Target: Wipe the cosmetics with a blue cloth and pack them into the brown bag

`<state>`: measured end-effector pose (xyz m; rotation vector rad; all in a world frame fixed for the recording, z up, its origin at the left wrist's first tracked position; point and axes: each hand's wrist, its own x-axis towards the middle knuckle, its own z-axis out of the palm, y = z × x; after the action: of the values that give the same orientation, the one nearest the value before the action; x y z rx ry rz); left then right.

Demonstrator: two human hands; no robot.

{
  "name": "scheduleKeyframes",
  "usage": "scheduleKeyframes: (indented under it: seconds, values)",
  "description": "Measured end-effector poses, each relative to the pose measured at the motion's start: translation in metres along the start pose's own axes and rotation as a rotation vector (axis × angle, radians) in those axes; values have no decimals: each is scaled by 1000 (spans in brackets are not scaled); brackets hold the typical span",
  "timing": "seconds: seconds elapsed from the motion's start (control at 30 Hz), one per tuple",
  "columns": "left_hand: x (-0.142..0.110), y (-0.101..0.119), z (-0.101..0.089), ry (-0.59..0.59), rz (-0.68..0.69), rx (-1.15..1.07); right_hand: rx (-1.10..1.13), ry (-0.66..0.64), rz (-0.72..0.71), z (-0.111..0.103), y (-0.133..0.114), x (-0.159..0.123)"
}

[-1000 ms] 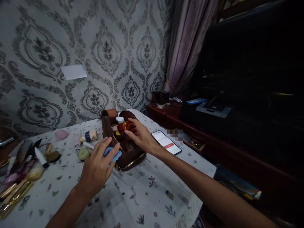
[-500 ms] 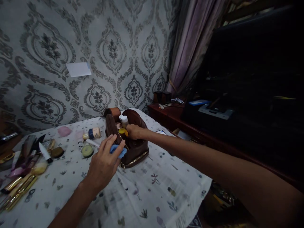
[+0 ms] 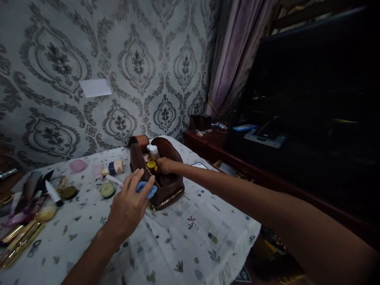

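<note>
A brown zippered bag [image 3: 168, 198] stands upright on the cloth-covered table with its top gaping. My right hand [image 3: 165, 165] reaches into it from the right, fingers curled down and their tips hidden. Close to those fingers are a yellow-lidded jar [image 3: 151, 164] and a white-capped bottle [image 3: 154, 152] inside the bag. In front of the bag's near left side is my left hand [image 3: 130, 204], its thumb and fingers bent around a blue ruffled piece [image 3: 147, 189]. Part of that piece is hidden behind the fingers.
Left of the bag lie a foundation bottle [image 3: 114, 168], a round green-topped jar [image 3: 107, 190], and a pink sponge [image 3: 78, 166]. Several brushes and gold tubes [image 3: 22, 243] crowd the left edge. A phone [image 3: 199, 165] lies right of the bag, beside a dark red desk [image 3: 204, 138].
The whole view has shifted slightly. Both hands keep nearly the same places, the right one in the bag and the left one with the blue ruffled piece.
</note>
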<state>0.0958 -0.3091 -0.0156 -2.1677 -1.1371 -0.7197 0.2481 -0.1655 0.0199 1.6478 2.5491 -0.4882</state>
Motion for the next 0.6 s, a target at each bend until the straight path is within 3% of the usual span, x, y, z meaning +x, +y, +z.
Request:
scheduleKeyframes:
  seconds: [0.6]
  values:
    - [-2, -1, 3, -7, -2, -17, 36, -5, 51, 7, 1, 2]
